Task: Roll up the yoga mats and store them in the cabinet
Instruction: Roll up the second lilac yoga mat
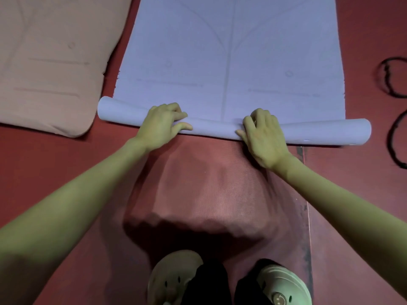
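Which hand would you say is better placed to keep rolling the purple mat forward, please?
Neither clearly: the left hand and right hand both grip the roll near its middle, so both should push together.

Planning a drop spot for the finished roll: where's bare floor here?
Bare red floor lies between the blue mat and the black rings, and below the beige mat left of the left hand. The strip between the mats is narrow.

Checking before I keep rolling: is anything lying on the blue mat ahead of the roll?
Nothing visible does. Both the left hand and right hand grip the roll, and the flat blue mat ahead is bare.
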Action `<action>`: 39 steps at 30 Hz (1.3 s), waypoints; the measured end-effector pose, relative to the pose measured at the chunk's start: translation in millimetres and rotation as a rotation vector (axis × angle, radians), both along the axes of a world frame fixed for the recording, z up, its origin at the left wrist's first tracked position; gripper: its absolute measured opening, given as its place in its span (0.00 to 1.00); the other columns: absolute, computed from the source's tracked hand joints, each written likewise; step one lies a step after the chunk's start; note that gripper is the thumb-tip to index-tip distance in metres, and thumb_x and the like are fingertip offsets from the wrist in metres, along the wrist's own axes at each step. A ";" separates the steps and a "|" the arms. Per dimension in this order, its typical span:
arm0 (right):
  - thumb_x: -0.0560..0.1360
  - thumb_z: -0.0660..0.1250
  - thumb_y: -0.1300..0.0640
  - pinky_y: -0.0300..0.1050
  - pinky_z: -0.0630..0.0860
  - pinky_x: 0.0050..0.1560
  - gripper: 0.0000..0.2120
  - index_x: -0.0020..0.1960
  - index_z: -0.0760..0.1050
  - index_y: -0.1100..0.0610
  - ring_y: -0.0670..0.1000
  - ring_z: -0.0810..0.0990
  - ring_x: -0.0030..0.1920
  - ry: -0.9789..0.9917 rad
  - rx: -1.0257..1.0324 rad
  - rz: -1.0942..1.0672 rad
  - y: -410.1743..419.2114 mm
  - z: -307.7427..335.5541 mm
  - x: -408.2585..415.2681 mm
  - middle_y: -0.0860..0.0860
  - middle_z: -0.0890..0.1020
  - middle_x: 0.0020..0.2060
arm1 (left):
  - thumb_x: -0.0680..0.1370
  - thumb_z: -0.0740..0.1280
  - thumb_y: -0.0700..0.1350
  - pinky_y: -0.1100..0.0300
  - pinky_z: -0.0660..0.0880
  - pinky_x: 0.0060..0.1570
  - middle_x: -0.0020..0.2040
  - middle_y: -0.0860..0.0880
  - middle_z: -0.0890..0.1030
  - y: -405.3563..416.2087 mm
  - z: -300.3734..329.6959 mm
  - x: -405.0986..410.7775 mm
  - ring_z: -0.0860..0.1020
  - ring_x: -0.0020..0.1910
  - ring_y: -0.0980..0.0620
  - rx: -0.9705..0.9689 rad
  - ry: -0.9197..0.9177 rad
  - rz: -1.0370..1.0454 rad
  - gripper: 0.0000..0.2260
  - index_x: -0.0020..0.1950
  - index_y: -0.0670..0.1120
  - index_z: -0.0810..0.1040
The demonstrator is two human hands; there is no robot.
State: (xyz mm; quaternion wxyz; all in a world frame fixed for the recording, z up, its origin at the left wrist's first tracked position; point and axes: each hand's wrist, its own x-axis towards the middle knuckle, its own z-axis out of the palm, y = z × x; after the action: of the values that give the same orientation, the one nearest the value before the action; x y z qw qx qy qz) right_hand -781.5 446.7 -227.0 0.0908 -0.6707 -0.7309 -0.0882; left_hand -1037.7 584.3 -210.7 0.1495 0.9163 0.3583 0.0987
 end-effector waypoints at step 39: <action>0.79 0.49 0.38 0.53 0.70 0.39 0.26 0.58 0.74 0.55 0.60 0.75 0.36 -0.193 -0.136 -0.085 26.9 7.6 26.6 0.62 0.77 0.38 | 0.77 0.49 0.65 0.38 0.64 0.58 0.53 0.37 0.74 11.0 4.8 7.1 0.72 0.49 0.39 0.288 0.452 0.059 0.29 0.65 0.45 0.72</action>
State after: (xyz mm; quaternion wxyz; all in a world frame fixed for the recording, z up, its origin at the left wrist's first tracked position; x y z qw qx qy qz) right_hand -754.9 473.7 -219.4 -0.0293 -0.6939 -0.7116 -0.1063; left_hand -1030.6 595.3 -206.0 -0.0690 0.9160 0.3914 -0.0544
